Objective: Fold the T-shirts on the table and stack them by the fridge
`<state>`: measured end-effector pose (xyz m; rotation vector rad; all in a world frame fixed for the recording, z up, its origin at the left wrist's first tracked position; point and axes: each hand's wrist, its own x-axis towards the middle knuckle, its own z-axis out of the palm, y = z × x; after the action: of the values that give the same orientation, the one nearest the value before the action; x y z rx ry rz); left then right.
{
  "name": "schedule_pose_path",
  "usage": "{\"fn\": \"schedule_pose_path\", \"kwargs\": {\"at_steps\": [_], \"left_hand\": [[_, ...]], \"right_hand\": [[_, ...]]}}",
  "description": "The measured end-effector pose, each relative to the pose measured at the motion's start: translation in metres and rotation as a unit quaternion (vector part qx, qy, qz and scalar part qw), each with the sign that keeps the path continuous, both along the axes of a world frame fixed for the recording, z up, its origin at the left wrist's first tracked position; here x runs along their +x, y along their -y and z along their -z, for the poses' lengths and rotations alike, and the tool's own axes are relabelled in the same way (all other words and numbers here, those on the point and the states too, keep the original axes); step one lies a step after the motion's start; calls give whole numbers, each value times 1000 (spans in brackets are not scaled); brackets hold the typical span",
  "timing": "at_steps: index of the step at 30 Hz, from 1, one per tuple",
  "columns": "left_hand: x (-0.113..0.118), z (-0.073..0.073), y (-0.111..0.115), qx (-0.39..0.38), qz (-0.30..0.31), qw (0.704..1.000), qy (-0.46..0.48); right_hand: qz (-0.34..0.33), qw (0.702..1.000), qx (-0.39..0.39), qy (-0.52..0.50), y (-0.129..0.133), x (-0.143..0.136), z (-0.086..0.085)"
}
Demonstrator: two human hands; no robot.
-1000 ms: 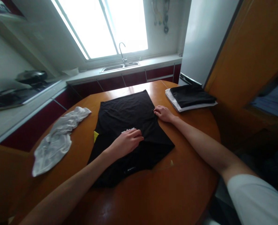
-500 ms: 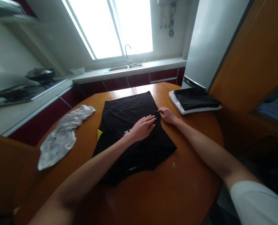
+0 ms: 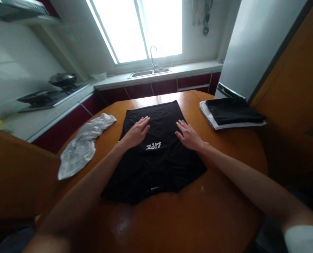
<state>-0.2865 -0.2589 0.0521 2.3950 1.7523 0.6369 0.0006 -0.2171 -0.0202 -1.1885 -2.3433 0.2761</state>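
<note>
While the black shirt [image 3: 158,165] lies spread on the wooden table [image 3: 193,218] in front of me, my left hand [image 3: 136,133] rests flat near its left edge and my right hand [image 3: 189,137] near its right edge, both released with fingers extended. A crumpled white cloth [image 3: 79,151] lies to the left, folded garments [image 3: 232,110] to the right.

Below the fingers [image 3: 181,124] spreads a glossy orange-brown wooden table [image 3: 158,225] with a rounded edge. Straight beyond them, a glaring window [image 3: 135,31] whitens the tabletop's far edge. Under it, a pale counter [image 3: 195,66] with a steel sink [image 3: 142,73] tops dark red cabinets [image 3: 164,87]. Left of the fingers sit a stovetop [image 3: 56,99] and, higher, a range hood [image 3: 19,11]; to their right rises a tall grey panel [image 3: 259,45]. The far wall [image 3: 93,52] looks dull grey.
</note>
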Motion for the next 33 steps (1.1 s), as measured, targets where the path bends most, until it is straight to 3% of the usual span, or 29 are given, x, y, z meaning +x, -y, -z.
{"fn": "schedule_pose_path", "kwargs": {"at_steps": [4, 7, 11, 18, 22, 28, 33], "left_hand": [[-55, 4, 31, -18, -84, 996, -3], [-73, 13, 63, -34, -103, 994, -2], [-63, 30, 94, -17, -88, 996, 7], [-30, 64, 106, -55, -71, 993, -79], [-33, 66, 108, -29, -72, 993, -91], [-34, 69, 111, -69, -74, 990, -103], [-27, 62, 117, -70, -58, 990, -107]], "right_hand": [[-9, 992, -56, 110, 14, -11, 8], [26, 993, -31, 113, 17, -12, 1], [35, 997, 23, 70, 37, -20, -11], [-27, 993, -20, 117, 76, -41, 4], [-33, 995, 0, 90, 74, -39, 3], [-73, 992, -31, 103, 74, -37, 4], [-112, 989, -18, 98, 80, -36, 2]]}}
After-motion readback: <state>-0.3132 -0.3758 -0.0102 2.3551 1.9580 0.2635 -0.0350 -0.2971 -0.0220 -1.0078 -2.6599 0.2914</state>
